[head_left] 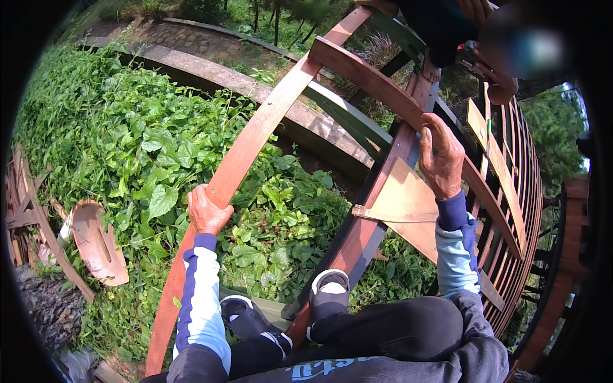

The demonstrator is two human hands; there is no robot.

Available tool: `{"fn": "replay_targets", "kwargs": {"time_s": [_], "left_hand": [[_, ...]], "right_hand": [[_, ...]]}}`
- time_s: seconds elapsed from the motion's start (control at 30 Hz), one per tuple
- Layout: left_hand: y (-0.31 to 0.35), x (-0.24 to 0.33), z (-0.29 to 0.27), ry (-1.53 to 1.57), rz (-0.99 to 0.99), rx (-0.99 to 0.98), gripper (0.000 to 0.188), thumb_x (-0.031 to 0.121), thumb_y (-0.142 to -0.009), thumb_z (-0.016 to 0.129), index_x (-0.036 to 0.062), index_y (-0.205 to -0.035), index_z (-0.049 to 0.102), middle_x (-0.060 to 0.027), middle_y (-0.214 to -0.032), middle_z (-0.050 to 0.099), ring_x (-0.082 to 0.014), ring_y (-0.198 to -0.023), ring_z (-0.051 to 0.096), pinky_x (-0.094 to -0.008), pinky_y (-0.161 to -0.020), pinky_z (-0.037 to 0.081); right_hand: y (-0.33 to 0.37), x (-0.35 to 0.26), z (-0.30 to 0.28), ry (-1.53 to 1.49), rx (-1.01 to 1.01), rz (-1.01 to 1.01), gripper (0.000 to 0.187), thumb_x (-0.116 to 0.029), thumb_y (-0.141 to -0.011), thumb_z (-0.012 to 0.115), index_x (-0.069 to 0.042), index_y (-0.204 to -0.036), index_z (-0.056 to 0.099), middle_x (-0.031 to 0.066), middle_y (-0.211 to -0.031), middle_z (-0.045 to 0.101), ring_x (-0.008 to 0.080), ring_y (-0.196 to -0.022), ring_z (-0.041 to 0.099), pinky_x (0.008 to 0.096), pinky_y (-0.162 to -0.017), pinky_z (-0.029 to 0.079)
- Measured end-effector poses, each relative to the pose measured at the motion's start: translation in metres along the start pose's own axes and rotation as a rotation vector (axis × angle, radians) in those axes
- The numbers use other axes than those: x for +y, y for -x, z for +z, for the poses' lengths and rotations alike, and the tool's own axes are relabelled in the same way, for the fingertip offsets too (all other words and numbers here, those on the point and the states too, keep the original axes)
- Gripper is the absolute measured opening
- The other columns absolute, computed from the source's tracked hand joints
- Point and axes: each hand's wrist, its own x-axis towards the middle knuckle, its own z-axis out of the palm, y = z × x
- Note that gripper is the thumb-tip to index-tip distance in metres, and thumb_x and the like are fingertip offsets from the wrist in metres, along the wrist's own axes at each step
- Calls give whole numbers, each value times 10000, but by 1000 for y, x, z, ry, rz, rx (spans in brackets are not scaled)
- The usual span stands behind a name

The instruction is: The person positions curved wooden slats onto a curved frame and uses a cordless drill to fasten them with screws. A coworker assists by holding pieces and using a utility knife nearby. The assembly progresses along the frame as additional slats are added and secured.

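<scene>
My left hand (209, 209) is closed around the edge of a long reddish-brown wooden board (246, 150), which runs from the lower left to the top centre. My right hand (441, 156) is raised against a second reddish board (367, 75) that crosses toward the right. Its thumb and fingers stand apart, and part of that board is hidden behind the hand. The second board meets the long one near the top. Below my right hand, a triangular light-brown panel (405, 199) with a thin batten lies over a dark-edged beam (350, 255).
At the top right another person's hand (495, 76) is beside a dark power tool (469, 56). Slatted boards (511, 172) spread along the right. My shoes (331, 290) are by the beam, above leafy plants (255, 246). A concrete ledge (223, 73) lies beyond; a brown chair-like piece (96, 239) is left.
</scene>
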Motion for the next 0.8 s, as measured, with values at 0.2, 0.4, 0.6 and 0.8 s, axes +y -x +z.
{"fn": "replay_targets", "kwargs": {"time_s": [0.2, 0.4, 0.6, 0.8], "left_hand": [[-2, 0, 1, -62, 79, 24, 712, 303, -571, 854, 44, -1136, 508, -145, -1052, 553, -342, -1045, 494, -439, -927, 444], [-2, 5, 0, -105, 85, 26, 756, 369, -549, 883, 38, -1121, 516, -144, -1063, 560, -341, -1043, 495, -448, -930, 436], [-9, 9, -1, -76, 13, -13, 588, 221, -548, 778, 28, -1033, 508, -153, -980, 554, -348, -986, 500, -436, -885, 454], [-8, 7, -2, -16, -28, -7, 556, 182, -524, 767, 27, -992, 509, -149, -969, 563, -350, -984, 519, -437, -852, 479]], "right_hand": [[73, 41, 56, -155, -228, 382, 198, -102, -870, 593, 7, -1029, 635, 184, -886, 693, 285, -778, 702, 362, -723, 548], [123, 61, 93, -46, -293, 344, 205, -148, -857, 593, 6, -989, 627, 223, -846, 669, 372, -760, 666, 415, -702, 537], [147, 70, 108, -18, -345, 323, 274, -92, -850, 557, 9, -1104, 562, 238, -1016, 639, 410, -939, 618, 452, -838, 508], [153, 95, 110, 106, -375, 288, 412, -127, -854, 570, 22, -1236, 531, 267, -1266, 540, 413, -1231, 482, 445, -1062, 381]]}}
